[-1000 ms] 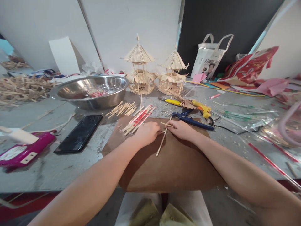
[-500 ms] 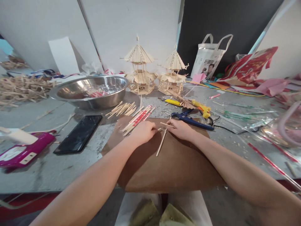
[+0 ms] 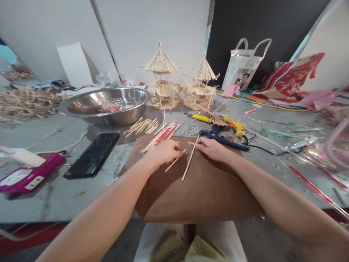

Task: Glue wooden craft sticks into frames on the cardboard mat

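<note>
My left hand [image 3: 167, 152] is closed, its fingertips on a thin wooden stick [image 3: 171, 165] that slants below them over the brown sheet [image 3: 201, 196]. Opposite it, my right hand [image 3: 212, 148] pinches a short wooden stick [image 3: 191, 144] pointing left. Between the hands, a longer wooden stick [image 3: 187, 165] lies slanted on the sheet, its upper part crossed by the short stick. Whether those two are joined, I cannot tell. Just beyond my left hand rest several sticks in red-marked wrappers [image 3: 163, 135]. Loose bare sticks [image 3: 144, 126] lie behind them.
Blue cutters [image 3: 223, 140], a yellow glue gun [image 3: 236, 128] and a yellow knife [image 3: 201, 118] lie beyond my right hand. Two stick-built pavilions [image 3: 163, 89] stand at the back. Leftward are a steel basin [image 3: 122, 116], a phone [image 3: 92, 154] and a purple device [image 3: 40, 174].
My left hand has drawn slightly left, away from the right hand. More of its stick now shows, slanting down-left. My right hand and the long stick stay nearly in place.
</note>
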Demonstrator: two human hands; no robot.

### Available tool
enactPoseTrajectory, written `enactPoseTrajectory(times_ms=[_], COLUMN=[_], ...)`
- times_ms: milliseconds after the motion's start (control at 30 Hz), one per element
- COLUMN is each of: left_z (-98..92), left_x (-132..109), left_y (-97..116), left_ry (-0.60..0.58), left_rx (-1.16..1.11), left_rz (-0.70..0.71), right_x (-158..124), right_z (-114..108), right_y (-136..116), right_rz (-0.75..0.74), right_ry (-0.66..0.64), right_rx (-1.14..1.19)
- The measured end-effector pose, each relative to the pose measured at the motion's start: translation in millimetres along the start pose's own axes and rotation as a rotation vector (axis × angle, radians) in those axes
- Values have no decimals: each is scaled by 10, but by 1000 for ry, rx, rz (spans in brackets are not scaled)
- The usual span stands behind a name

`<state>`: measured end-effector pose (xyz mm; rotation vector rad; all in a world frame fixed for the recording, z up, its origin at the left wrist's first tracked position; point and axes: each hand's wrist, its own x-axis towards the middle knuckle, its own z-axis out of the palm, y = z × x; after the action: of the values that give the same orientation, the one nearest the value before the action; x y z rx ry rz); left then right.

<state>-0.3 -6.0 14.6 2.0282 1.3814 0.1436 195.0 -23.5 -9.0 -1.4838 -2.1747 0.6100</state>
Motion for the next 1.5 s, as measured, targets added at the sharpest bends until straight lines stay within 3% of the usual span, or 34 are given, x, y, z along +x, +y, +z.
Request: enactPoseTrajectory(times_ms=[100,267,433,800,1200,1300,1500], left_z=[16,32,20,41,32,26,-17], left_x=[-22,-39,-54,-43,-15,-29,-36], left_y=[33,74,95,48,39,49,33], left_ry=[-75,-77,-111,-215,-130,-140,-141], left_rx=[-163,-417,-537,-478,-328,-301,-237], left_rz=[-51,-50,-83,-106,-81,-81,-47], right_x=[-8,2,-13,-7,-7,-6,-161], right_z=[-37,-81,-102,-118,-101,-101,-111], right_y=[12,50,59,74,104,86,-37], right_rz=[1,30,106,113,87,92,275], right_ry=[35,148,65,56,16,-50,-382], right_rx=[-6,-120,-74,-64,101,193,663])
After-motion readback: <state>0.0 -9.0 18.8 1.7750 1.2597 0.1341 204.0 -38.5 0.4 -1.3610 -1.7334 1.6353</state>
